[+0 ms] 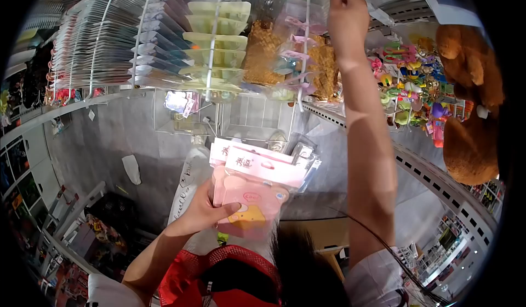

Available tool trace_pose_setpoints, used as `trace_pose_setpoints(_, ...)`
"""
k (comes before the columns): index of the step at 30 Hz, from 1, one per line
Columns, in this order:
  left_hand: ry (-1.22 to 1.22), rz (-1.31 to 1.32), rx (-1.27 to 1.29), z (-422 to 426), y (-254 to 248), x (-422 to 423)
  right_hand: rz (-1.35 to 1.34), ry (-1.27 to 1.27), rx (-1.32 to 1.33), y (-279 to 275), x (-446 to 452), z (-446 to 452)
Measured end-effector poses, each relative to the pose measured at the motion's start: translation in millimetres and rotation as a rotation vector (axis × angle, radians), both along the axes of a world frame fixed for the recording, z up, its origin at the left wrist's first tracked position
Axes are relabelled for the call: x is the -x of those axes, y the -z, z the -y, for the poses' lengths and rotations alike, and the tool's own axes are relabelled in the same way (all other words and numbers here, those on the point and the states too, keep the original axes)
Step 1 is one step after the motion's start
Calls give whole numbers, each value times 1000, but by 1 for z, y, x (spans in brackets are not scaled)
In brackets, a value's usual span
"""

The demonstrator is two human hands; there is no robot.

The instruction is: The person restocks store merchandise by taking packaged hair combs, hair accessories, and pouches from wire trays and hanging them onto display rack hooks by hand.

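Several pink packets [255, 203] with white and pink header cards are held by my left hand [211, 211], its thumb across the front one, which shows a yellow figure. Grey and clear packages [304, 156] stick out behind them. My right hand [348, 16] is raised at the top, beside the end of a white display hook [307, 38] hung with clear packets. Its fingers are bent towards the hook; what they hold, if anything, is too small to tell.
Hooks with rows of clear packets [98, 44] and pale green packets [215, 44] run along the top. Clear bins [255, 112] sit below them. Colourful trinkets [408, 82] and brown plush toys [471, 148] hang at the right. A black basket [112, 214] is at lower left.
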State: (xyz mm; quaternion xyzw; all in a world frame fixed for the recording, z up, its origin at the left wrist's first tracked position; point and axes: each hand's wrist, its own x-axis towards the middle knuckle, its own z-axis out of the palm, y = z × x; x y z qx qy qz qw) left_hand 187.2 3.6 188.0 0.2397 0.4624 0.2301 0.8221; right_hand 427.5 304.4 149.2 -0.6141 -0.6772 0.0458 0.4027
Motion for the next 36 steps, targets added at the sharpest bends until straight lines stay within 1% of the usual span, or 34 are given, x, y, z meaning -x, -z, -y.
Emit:
trace_pose_setpoints(2, -32, 131, -43, -9, -4, -3, 195, -109, -58, -1, 8, -46)
trace_pose_setpoints(3, -50, 196, -62, -15, -4, -6, 138, -134, 54, -5, 9, -51)
trace_pose_setpoints(5, 35, 216, -187, -30, 11, -18, 25, -180, 282, -15, 13, -58)
trace_pose_setpoints(6, 56, 210, -239, -39, 19, -30, -17, -209, 404, -4, 4, -72)
trace_pose_setpoints(7, -19, 337, -204, -52, 26, -42, -46, -256, 426, -6, 4, -74)
trace_pose_setpoints(8, -42, 383, -84, -66, 24, -51, -73, -301, 449, -8, 4, -72)
trace_pose_setpoints(9, -88, 421, -79, -76, 30, -63, -98, -348, 474, -10, 5, -70)
trace_pose_setpoints(11, -179, 497, -72, -93, 40, -84, -70, -356, 487, -11, 6, -73)
trace_pose_setpoints(12, -190, 491, -49, -100, 39, -87, -58, -358, 496, -11, 6, -73)
trace_pose_setpoints(14, -209, 471, -3, -113, 31, -89, -61, -383, 414, -12, 11, -68)
trace_pose_setpoints(17, -200, 362, -213, -110, 38, -85, -23, -426, 274, -2, 14, -75)
trace_pose_setpoints(18, -167, 363, -236, -111, 40, -81, -3, -439, 229, 2, 13, -75)
trace_pose_setpoints(21, -105, 356, -283, -109, 40, -72, -74, -428, 301, -5, 18, -73)
trace_pose_setpoints(24, -97, 333, -300, -108, 36, -72, -43, -333, 456, -26, 38, -64)
trace_pose_setpoints(27, -86, 300, -275, -100, 31, -63, 9, -543, 225, -10, 35, -77)
trace_pose_setpoints(28, -75, 281, -268, -97, 30, -57, 8, -518, 338, -22, 38, -72)
trace_pose_setpoints(29, -62, 262, -266, -93, 29, -49, 11, -486, 357, -28, 43, -72)
trace_pose_setpoints(31, -117, 186, -310, -75, 28, -32, 19, -413, 395, -34, 52, -73)
trace_pose_setpoints(33, -129, 78, -324, -62, 21, -10, -60, -539, 300, -32, 71, -81)
trace_pose_setpoints(34, -222, 100, -303, -60, 21, -6, -102, -601, 254, -29, 83, -85)
trace_pose_setpoints(36, -403, 136, -262, -56, 23, 3, 111, -581, 227, -24, 103, -94)
